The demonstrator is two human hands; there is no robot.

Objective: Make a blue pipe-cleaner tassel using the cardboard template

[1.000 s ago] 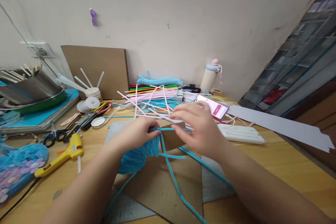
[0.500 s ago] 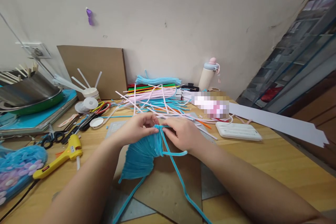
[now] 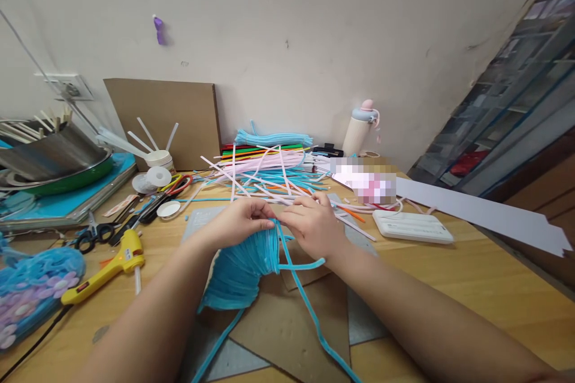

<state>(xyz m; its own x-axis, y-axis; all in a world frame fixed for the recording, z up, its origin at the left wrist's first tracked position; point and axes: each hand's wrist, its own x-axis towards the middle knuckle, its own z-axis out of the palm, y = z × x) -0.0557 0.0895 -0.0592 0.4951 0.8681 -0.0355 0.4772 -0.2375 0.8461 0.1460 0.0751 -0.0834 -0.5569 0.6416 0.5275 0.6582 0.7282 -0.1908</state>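
A fan-shaped piece of blue pipe cleaners [image 3: 238, 275] laid in tight rows hangs over the brown cardboard [image 3: 287, 326]. Thumb and fingers of my left hand [image 3: 245, 221] pinch its upper right edge. My right hand [image 3: 312, 224] is closed beside that same edge, its fingertips at the top of a blue pipe cleaner. This long pipe cleaner [image 3: 309, 311] trails down to the bottom of the view. A shorter blue end [image 3: 303, 266] sticks out to the right below my right hand. What exactly lies between the right fingertips is partly hidden.
Loose pink, blue and orange pipe cleaners [image 3: 269, 167] lie behind my hands. On the left are a yellow glue gun [image 3: 108, 266], scissors [image 3: 94, 232] and a blue piece with flowers [image 3: 36, 293]. A white power bank [image 3: 413, 226] and a bottle [image 3: 357, 131] are at right.
My right hand has turned and risen slightly, with its fingers now over the top edge. The blue piece has tilted a little in my left hand, and the view has shifted slightly.
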